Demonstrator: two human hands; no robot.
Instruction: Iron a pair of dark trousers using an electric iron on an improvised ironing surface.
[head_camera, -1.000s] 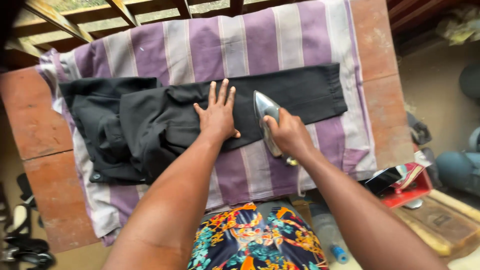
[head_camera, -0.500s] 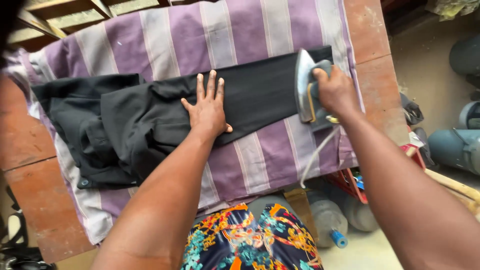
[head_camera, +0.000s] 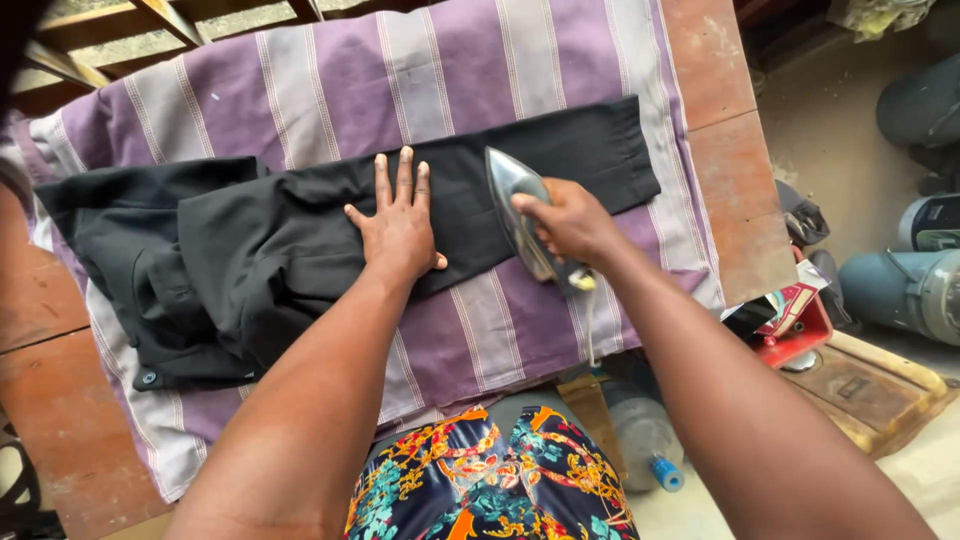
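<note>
Purple-striped cloth (head_camera: 450, 70) under creased black trousers (head_camera: 300, 230) (left hand (head_camera: 398, 225) flat, splayed), right hand (head_camera: 570, 220) clenched around silver iron (head_camera: 515, 205).

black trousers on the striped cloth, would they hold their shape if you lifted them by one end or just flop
The black trousers would probably flop: the waist end lies bunched in soft folds. The left hand presses flat on them beside the iron held by the right hand, suggesting they slide easily on the striped cloth. Likely light for their size.

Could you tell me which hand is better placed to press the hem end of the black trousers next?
Probably the right hand: it grips the iron, nearer the hem. The left hand lies flat on the black trousers.
</note>
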